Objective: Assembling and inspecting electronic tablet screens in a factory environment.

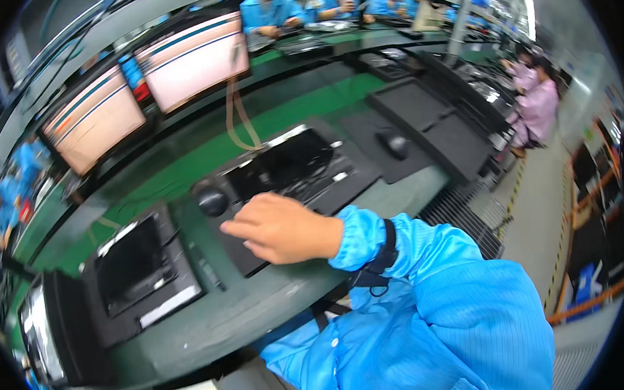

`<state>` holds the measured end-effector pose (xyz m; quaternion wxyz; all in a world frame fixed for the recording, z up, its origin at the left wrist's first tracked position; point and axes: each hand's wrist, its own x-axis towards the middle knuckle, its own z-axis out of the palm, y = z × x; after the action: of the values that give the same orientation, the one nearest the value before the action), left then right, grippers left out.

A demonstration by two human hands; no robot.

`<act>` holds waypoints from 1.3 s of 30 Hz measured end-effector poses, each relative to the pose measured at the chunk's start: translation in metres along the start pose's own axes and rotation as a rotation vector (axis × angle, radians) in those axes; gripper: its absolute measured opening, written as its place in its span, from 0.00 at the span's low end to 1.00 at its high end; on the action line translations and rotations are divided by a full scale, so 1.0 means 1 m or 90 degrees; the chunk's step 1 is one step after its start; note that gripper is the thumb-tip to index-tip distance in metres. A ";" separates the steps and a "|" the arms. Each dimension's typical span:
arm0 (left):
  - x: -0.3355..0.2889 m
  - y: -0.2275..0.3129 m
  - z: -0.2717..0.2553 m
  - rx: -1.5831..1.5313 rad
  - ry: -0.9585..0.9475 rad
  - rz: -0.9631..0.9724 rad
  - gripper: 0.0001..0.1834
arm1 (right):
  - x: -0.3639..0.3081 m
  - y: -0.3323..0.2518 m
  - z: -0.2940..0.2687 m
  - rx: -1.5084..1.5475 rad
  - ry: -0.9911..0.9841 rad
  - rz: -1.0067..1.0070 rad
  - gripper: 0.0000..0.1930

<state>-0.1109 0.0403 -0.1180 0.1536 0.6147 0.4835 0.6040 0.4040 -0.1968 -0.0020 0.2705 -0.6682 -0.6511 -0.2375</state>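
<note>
My right hand (282,229) reaches leftward over the bench from a blue sleeve with a black wrist strap (385,248). Its fingers are stretched out, slightly blurred, and nothing shows in them. Just beyond the fingertips sits a small rounded black object (212,201), whose kind I cannot make out. Beneath and behind the hand lies a black pad (357,178) bearing a dark flat device (295,157) with shiny parts. Farther left, another black pad (184,263) carries a dark flat panel (130,263). My left hand does not show; only part of that sleeve appears low in the view.
A thin dark tool (208,269) lies between the pads. Two lit monitors (193,63) stand at the back left. Right of the device are a computer mouse (394,143) and black trays (458,136). A black box-like object (67,331) stands far left. Other people work beyond the bench.
</note>
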 end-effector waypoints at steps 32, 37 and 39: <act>-0.197 0.161 -0.056 -0.923 0.063 -0.669 0.24 | 0.007 -0.176 0.038 0.391 -0.063 -0.298 0.22; -0.216 0.070 -0.092 -0.816 0.201 -0.768 0.30 | -0.028 -0.174 0.051 0.491 -0.228 -0.394 0.20; -0.203 0.066 -0.092 -0.654 0.185 -0.928 0.35 | -0.042 -0.154 0.052 0.494 -0.285 -0.370 0.18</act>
<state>-0.1262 -0.1867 -0.1668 0.6912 -0.0711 0.4383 0.5701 0.2463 -0.1926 -0.0606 0.2752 -0.3456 -0.8911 0.1038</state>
